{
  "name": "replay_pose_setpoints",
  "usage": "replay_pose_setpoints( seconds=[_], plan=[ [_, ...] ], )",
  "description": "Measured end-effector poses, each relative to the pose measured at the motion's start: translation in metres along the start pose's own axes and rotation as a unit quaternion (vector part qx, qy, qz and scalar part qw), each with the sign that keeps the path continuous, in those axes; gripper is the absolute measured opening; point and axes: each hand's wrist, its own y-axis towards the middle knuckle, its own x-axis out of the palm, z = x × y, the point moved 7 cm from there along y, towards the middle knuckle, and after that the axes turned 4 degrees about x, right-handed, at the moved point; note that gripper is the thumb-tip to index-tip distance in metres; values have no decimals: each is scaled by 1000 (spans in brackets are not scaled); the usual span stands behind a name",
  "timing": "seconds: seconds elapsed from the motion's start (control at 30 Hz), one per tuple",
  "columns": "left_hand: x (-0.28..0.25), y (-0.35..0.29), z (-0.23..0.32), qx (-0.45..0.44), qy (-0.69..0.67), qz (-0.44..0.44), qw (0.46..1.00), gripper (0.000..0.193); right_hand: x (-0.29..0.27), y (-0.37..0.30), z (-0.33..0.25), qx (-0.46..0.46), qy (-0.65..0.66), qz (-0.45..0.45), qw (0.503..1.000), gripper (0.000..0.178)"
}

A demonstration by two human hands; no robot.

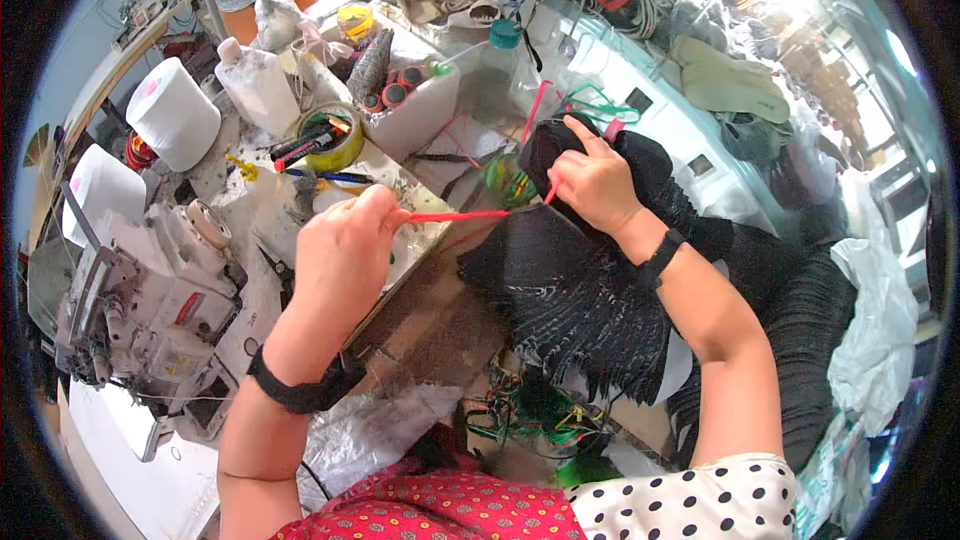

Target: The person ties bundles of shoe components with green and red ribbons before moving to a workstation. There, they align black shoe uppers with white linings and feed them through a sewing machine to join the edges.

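Note:
My left hand is closed in a fist around one end of a red cord, which is pulled taut toward a fanned bundle of flat black pieces. Over that bundle, my right hand pinches another stretch of red cord, with its index finger pointing out. Between the hands, a green and yellow patterned patch shows at the bundle's narrow part. Whether the cord is knotted there I cannot tell.
At left stands a sewing machine near white thread cones. A tape roll holding pens sits on the worktable beside a white box. More black pieces are stacked at right, and tangled cords lie below.

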Motion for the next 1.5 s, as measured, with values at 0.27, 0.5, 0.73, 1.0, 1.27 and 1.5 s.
replay_pose_setpoints(
  seconds=[0.27,0.5,0.73,1.0,1.27,1.5],
  plan=[
    [26,1,-32,-122,-229,-33,965,25,-73,-31,82,557,504,93,654,88],
    [-17,-14,9,-181,-669,158,703,18,-44,11,-142,101,172,94,975,59],
    [-206,-162,-18,-191,-344,395,830,16,19,1,-107,145,-67,27,987,8],
    [-435,-465,94,-402,394,454,691,35,39,6,-86,311,265,19,912,24],
    [-322,-494,161,-365,132,405,828,82,-138,8,-517,-444,336,-144,818,11],
    [-308,-618,189,-466,-189,372,780,21,-304,-58,-749,-725,411,-135,536,10]
  ],
)
